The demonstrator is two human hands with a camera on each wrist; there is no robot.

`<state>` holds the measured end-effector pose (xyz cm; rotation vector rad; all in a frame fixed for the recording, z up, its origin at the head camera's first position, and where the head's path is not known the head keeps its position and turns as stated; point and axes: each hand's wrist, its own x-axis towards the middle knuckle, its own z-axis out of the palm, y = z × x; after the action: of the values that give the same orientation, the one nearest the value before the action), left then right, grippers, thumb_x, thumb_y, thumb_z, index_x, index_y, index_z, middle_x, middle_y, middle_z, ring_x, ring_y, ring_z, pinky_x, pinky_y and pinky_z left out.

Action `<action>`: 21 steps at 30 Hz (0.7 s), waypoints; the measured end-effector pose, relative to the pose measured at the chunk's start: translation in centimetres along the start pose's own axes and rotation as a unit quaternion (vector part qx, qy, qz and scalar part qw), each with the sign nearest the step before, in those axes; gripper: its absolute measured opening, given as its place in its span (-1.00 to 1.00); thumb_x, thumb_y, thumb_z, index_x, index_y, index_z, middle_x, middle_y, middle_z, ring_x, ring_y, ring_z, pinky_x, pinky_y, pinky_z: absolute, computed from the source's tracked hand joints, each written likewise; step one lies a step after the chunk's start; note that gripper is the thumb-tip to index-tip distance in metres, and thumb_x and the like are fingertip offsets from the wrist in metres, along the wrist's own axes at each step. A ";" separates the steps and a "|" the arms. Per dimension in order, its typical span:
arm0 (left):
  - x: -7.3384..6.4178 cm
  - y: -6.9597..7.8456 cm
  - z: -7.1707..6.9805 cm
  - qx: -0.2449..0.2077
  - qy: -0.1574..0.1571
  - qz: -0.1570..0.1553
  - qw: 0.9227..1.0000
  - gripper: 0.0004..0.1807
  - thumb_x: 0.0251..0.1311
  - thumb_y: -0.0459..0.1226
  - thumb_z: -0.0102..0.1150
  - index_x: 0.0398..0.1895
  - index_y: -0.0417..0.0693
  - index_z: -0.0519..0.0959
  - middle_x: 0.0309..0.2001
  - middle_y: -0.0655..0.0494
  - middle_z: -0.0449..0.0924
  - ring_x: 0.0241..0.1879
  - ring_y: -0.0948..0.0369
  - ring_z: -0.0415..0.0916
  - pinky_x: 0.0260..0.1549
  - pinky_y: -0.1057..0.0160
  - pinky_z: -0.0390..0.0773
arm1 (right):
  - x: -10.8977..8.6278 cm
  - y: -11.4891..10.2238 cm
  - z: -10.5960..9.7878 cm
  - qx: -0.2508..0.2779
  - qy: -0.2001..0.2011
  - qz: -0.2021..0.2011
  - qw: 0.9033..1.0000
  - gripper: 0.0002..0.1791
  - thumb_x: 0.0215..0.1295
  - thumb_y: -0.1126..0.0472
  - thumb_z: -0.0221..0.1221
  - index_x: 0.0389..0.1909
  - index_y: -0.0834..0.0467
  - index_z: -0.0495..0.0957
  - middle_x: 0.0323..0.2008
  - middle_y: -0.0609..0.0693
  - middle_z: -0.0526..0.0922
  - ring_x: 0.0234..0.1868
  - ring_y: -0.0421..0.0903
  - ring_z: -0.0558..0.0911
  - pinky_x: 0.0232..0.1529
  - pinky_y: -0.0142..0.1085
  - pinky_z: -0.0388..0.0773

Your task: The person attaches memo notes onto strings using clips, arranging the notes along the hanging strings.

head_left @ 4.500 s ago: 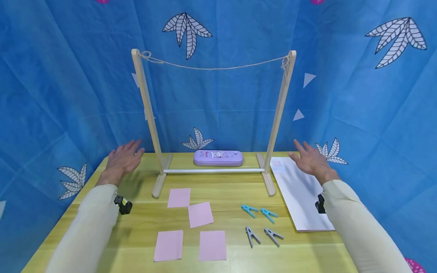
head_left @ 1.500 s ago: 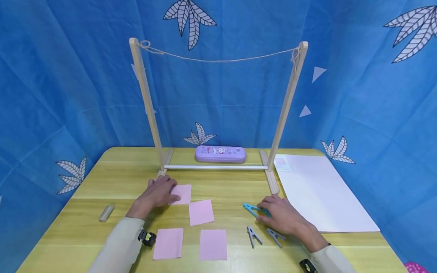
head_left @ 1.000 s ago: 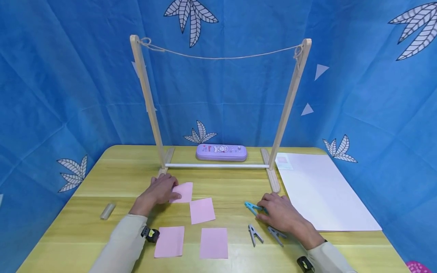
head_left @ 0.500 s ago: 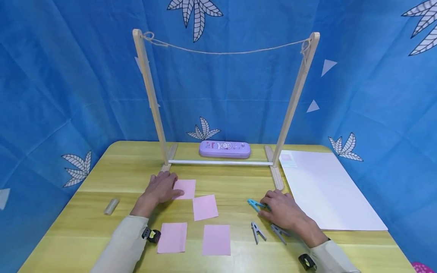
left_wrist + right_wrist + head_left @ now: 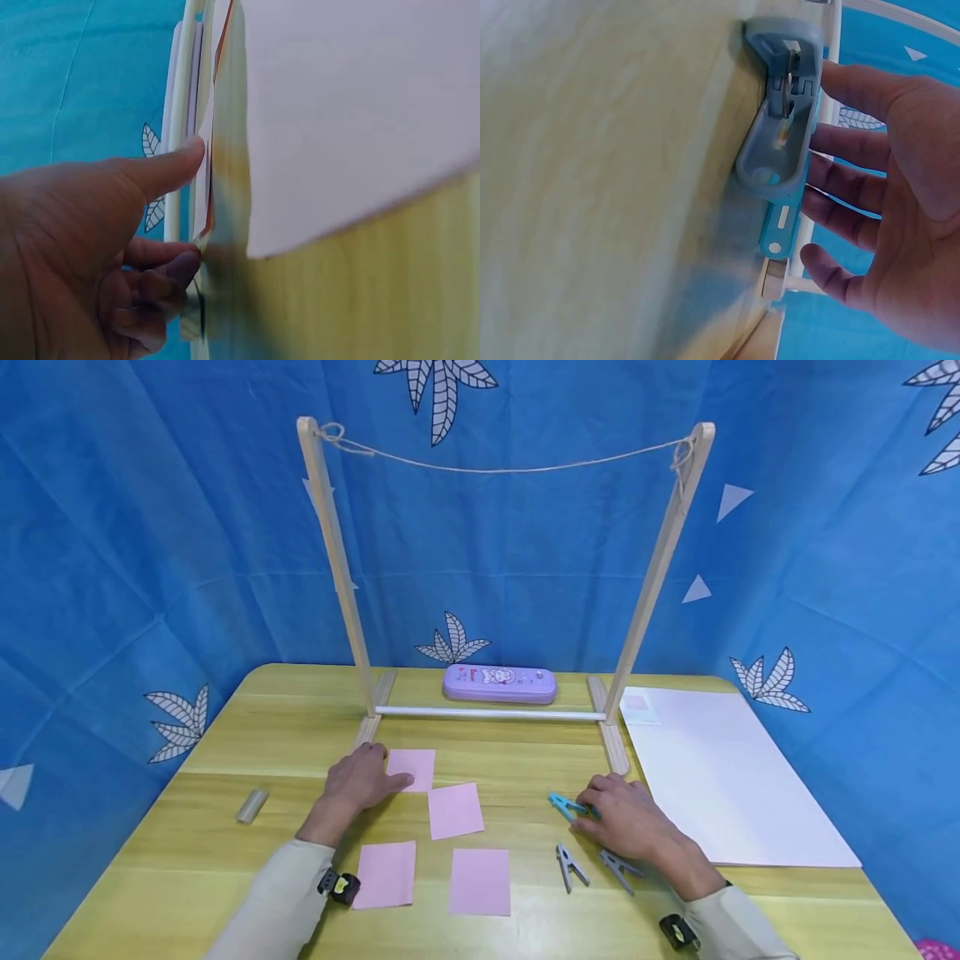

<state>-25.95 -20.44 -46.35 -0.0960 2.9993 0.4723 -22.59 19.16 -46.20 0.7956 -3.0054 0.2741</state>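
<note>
In the head view my left hand (image 5: 362, 779) lies at the left edge of the far-left pink paper square (image 5: 420, 763), which is flat on the table. Its thumb reaches over the paper; the other fingers bend at the edge, apart from the thumb in the left wrist view. My right hand (image 5: 628, 817) rests over the right teal clothespin (image 5: 595, 812), mostly hiding it, with loosely bent, spread fingers. The left teal clothespin (image 5: 564, 805) lies beside the fingertips. Nearer are two grey clothespins, one (image 5: 572, 867) apart and one (image 5: 619, 869) close below the hand.
Three more pink squares (image 5: 456, 812) lie mid-table. Behind stands a wooden frame (image 5: 651, 585) with a sagging string (image 5: 495, 471) and a white crossbar (image 5: 487, 713). A purple pencil case (image 5: 501, 685) is at the back, white sheets (image 5: 738, 777) at right, a small pale roll (image 5: 252, 806) at left.
Both hands have come down from beside the frame, the left to a pink square, the right to the teal clothespins. Lately the left thumb has slid further over the paper; the head view has shifted slightly.
</note>
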 end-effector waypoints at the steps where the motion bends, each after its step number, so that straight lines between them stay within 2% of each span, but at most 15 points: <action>1: 0.0 0.1 0.0 -0.004 0.002 -0.004 1.000 -0.29 0.04 0.15 0.31 0.04 -0.24 0.51 -0.21 -0.06 0.50 -0.39 0.11 0.40 -0.46 0.20 0.42 | 0.0 0.0 0.0 0.001 0.000 0.001 1.000 -0.69 0.18 -0.11 0.28 -0.15 -0.02 0.68 -0.25 -0.18 0.57 -0.19 -0.14 0.50 -0.27 -0.16 0.38; 5: 0.1 0.6 0.1 -0.043 0.004 -0.020 0.999 -0.36 0.00 0.08 0.38 -0.03 -0.26 0.55 -0.28 -0.04 0.54 -0.47 0.13 0.39 -0.58 0.26 0.34 | 0.0 0.0 0.0 0.000 0.001 0.003 1.000 -0.69 0.18 -0.11 0.28 -0.16 -0.02 0.68 -0.24 -0.17 0.58 -0.18 -0.14 0.50 -0.27 -0.16 0.38; 8: 0.2 0.9 0.0 -0.059 -0.002 -0.033 0.998 -0.45 0.00 0.05 0.39 -0.15 -0.23 0.59 -0.44 0.01 0.51 -0.57 0.17 0.35 -0.64 0.28 0.28 | 0.0 0.0 0.0 -0.002 0.002 0.003 1.000 -0.68 0.17 -0.12 0.29 -0.16 -0.02 0.68 -0.23 -0.16 0.58 -0.17 -0.13 0.51 -0.27 -0.16 0.37; 11: 0.3 1.1 -0.1 -0.060 -0.011 -0.042 0.997 -0.56 -0.01 0.04 0.38 -0.37 -0.16 0.59 -0.61 0.08 0.38 -0.65 0.22 0.26 -0.69 0.30 0.22 | 0.1 -0.1 -0.1 -0.006 0.001 0.005 1.000 -0.67 0.15 -0.12 0.31 -0.17 -0.01 0.68 -0.23 -0.16 0.58 -0.19 -0.14 0.50 -0.28 -0.16 0.38; 14: 0.3 1.4 -0.3 -0.053 -0.019 -0.051 0.997 -0.58 -0.02 0.06 0.37 -0.56 -0.09 0.53 -0.69 0.13 0.29 -0.70 0.25 0.20 -0.73 0.31 0.18 | 0.2 -0.1 -0.2 -0.005 0.000 0.011 1.000 -0.66 0.11 -0.12 0.34 -0.18 -0.02 0.67 -0.24 -0.15 0.56 -0.21 -0.15 0.49 -0.29 -0.17 0.38; 21: 0.2 1.7 -0.4 -0.039 -0.029 -0.069 0.996 -0.55 -0.01 0.08 0.34 -0.70 -0.02 0.43 -0.73 0.17 0.25 -0.73 0.26 0.17 -0.76 0.33 0.15 | 0.2 0.1 -0.1 0.004 -0.004 0.029 1.000 -0.70 0.10 -0.09 0.35 -0.22 -0.03 0.66 -0.27 -0.17 0.53 -0.23 -0.16 0.46 -0.31 -0.20 0.35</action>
<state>-26.37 -18.98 -45.46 -0.2893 2.8926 0.5665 -22.80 19.19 -46.13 0.7141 -3.0409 0.2852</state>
